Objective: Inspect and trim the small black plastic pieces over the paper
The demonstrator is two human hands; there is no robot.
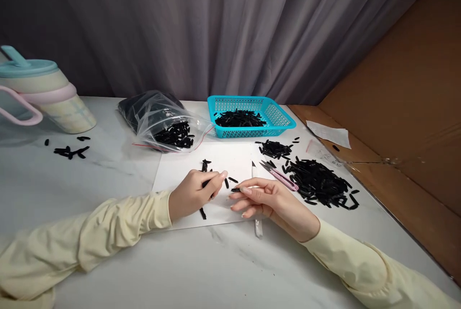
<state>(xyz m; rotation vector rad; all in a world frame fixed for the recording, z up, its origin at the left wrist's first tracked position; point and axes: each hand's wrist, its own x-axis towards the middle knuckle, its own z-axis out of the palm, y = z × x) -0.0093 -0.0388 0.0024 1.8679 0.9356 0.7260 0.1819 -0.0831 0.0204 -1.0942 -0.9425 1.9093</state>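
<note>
My left hand [192, 193] is closed over the white sheet, with a thin black piece [205, 183] showing between its fingers. Between the thumb and forefinger of my right hand [268, 197] is a small black strip [236, 189], its other fingers loosely spread. A few loose black pieces [233, 180] lie on the white sheet [171, 167] between and beyond the hands. Partly hidden under my right hand is a slim white stick-like tool [258, 228] with a dark tip. Pink-handled snips [283, 177] rest just beyond that hand.
A large heap of black pieces [320, 182] and a smaller one [275, 149] lie to the right. Behind are a blue basket [252, 132] and a clear zip bag [162, 112], both holding black pieces. A tumbler [68, 107] stands left, a cardboard wall [396, 83] right.
</note>
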